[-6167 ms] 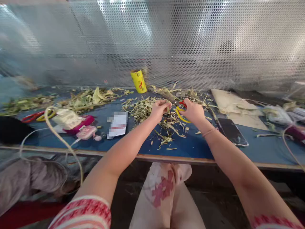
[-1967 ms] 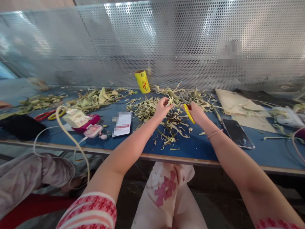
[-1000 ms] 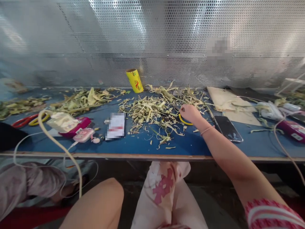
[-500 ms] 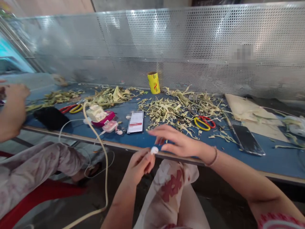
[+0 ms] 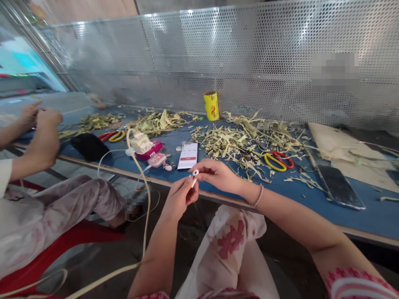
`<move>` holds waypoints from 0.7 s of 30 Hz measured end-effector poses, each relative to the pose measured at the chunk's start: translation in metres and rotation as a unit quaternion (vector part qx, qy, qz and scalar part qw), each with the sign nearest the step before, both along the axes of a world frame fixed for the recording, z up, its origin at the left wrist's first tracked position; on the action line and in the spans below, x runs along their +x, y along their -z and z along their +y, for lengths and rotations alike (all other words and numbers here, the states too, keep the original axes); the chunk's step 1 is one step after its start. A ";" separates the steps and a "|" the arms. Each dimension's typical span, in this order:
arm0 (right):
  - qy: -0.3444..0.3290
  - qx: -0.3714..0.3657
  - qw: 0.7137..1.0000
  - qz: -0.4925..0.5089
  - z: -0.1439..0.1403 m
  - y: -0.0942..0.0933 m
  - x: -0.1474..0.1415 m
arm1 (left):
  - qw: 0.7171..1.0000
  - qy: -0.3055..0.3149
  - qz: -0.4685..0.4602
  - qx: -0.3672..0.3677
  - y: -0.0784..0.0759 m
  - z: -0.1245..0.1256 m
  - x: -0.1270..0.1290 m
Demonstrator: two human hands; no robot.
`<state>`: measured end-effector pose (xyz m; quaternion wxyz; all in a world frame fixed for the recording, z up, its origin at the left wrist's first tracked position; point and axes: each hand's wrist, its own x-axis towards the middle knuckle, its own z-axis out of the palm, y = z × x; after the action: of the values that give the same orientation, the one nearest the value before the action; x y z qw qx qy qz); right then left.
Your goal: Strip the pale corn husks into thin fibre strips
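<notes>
A small white earbud [image 5: 195,175] is pinched between the fingertips of both my hands in front of the table's near edge. My left hand [image 5: 180,196] grips its stem from below. My right hand [image 5: 218,175] holds its top from the right. Yellow-and-red scissors [image 5: 277,160] lie loose on the blue table [image 5: 268,195] just beyond my right hand, beside a heap of dried leaf strips [image 5: 232,143].
A white phone [image 5: 188,150], a pink case [image 5: 156,159], a cream cable [image 5: 141,182] and a second pair of scissors [image 5: 111,136] lie to the left. A dark phone [image 5: 339,187] lies right. A yellow roll [image 5: 211,106] stands by the perforated metal wall. Another person's hands [image 5: 42,128] work at far left.
My right hand put the scissors down on the table and came back to the near edge. My left hand rose with a white earbud, and both hands now pinch it.
</notes>
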<state>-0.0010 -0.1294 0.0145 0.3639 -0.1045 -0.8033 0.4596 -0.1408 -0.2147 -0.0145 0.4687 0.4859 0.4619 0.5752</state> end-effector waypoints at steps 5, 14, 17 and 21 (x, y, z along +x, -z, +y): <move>0.033 -0.072 0.997 0.012 0.008 0.003 -0.001 | 0.872 -0.293 0.378 0.105 -0.002 0.033 -0.056; 0.058 -0.029 0.998 0.023 0.025 0.013 0.001 | 0.716 -0.306 0.624 -0.072 0.012 0.079 -0.130; 0.081 -0.013 0.997 0.006 0.028 0.015 0.001 | 0.742 -0.299 0.592 -0.094 0.012 0.082 -0.135; 0.102 0.099 0.989 -0.041 0.027 0.014 -0.001 | 0.778 -0.306 0.538 -0.105 0.011 0.084 -0.140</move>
<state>-0.0019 -0.1020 0.0007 0.3846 -0.1681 -0.8439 0.3340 -0.2807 -0.1308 -0.0255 -0.0084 0.4973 0.8208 0.2810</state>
